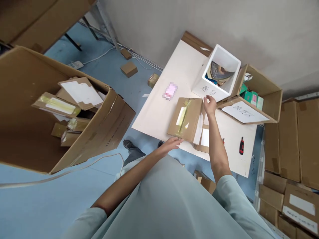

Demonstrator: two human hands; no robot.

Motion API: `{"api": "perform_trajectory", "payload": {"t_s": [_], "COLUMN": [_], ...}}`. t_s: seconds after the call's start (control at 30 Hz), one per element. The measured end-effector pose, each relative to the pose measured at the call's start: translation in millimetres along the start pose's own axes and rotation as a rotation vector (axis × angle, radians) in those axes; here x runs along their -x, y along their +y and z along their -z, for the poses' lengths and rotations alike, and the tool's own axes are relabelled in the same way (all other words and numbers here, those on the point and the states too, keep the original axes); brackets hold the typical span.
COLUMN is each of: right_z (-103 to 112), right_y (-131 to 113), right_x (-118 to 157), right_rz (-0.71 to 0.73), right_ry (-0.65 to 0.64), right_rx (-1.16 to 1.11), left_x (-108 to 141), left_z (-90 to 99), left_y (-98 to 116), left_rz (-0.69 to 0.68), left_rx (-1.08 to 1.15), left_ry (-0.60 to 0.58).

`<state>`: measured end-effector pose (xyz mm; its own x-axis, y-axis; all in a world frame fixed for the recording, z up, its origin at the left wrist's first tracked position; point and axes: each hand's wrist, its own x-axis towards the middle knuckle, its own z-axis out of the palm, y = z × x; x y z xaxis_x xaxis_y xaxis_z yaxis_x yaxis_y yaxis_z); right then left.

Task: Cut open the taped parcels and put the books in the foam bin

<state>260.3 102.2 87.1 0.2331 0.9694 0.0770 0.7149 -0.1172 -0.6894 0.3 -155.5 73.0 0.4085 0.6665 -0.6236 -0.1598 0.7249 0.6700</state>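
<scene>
The left hand (171,144) lay flat and open, fingers stretched, with its fingertips on the near edge of a flat cardboard mailer (185,119) sealed along its length with yellowish tape; it gripped nothing. The right hand (210,104) reached over to the far right corner of the same mailer, its fingers loosely curled at that corner, though whether they pinched the cardboard or only touched it could not be told. The mailer lay on a white table (159,113), its right side overlapping a second flat cardboard piece with white labels (203,137). Just beyond the right hand stood a white foam box (216,90) with handwriting on its front wall and dark printed items inside, and touching it on the right was an open cardboard box (270,96) holding green packets, a handwritten white sheet (244,113) lying on its flap. To the left of the mailer on the table sat a small pink blurred object (170,90). Near the table's right end lay a red and black tool (241,145). Well to the left, on the blue floor, stood a large open carton (99,132) full of similar taped mailers, and stacked cartons (289,166) lined the right side
</scene>
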Motion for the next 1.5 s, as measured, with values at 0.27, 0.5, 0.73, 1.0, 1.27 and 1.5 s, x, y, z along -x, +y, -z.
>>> {"api": "perform_trajectory", "payload": {"t_s": [0.27, 0.5, 0.73, 1.0, 1.27, 1.5], "right_z": [-103, -285, -458, -581, -624, -590], "right_y": [-137, -297, -401, -474, -488, -471], "right_x": [-5, 58, 143, 185, 209, 240], "right_rz": [0.518, 0.642, 0.407, 0.439, 0.492, 0.636], "right_ry": [-0.157, -0.576, -0.887, -0.938, -0.873, -0.924], "right_rx": [0.125, 0.025, -0.039, -0.047, 0.168, 0.265], "left_x": [30, 106, 188, 203, 176, 150], "left_z": [117.9, 294.0, 454.0, 549.4, 576.2, 568.1], "left_y": [21, 21, -34, -68, -63, -59], "left_rz": [-0.083, -0.307, -0.249, -0.143, -0.047, -0.003], "left_rx": [0.229, 0.443, 0.627, 0.628, 0.686, 0.716], "left_ry": [0.259, 0.668, 1.008, 1.125, 1.083, 1.061]}}
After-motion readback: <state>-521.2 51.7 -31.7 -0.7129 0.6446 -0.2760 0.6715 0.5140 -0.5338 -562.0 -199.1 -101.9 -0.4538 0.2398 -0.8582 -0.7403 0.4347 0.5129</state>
